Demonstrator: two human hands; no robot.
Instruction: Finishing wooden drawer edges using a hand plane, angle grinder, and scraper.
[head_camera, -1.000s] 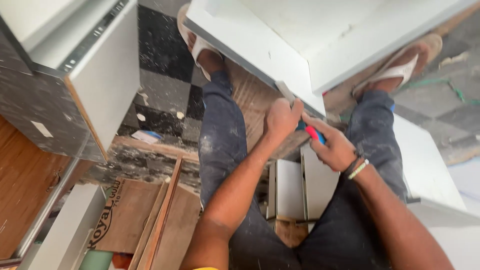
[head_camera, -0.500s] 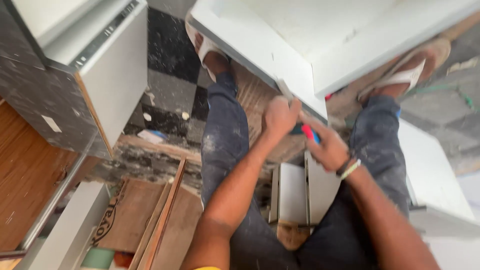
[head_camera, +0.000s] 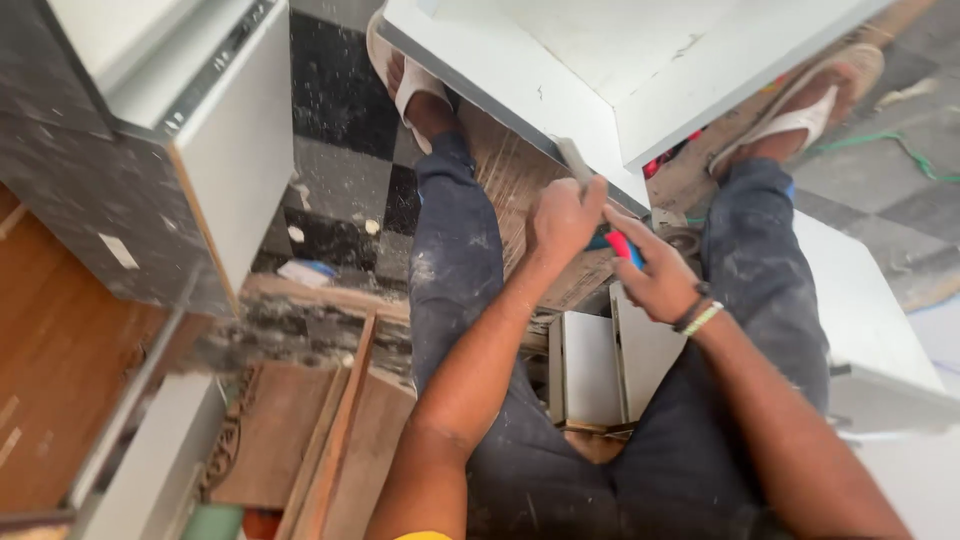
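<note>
1. While the left hand (head_camera: 562, 215) is fisted around a flat grey metal blade (head_camera: 574, 160), the blade's long axis slants up and away, its tip meeting the edge of the white laminate panel (head_camera: 520, 75).
2. The right hand (head_camera: 655, 275), just beside the left, has fingers curled on a red-and-blue tool handle (head_camera: 618, 243).

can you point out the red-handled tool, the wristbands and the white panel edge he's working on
red-handled tool (head_camera: 620, 244), head view, on the red grip by the right hand
wristbands (head_camera: 699, 316), head view, on the right wrist
white panel (head_camera: 500, 75), head view, near its lower edge
</note>
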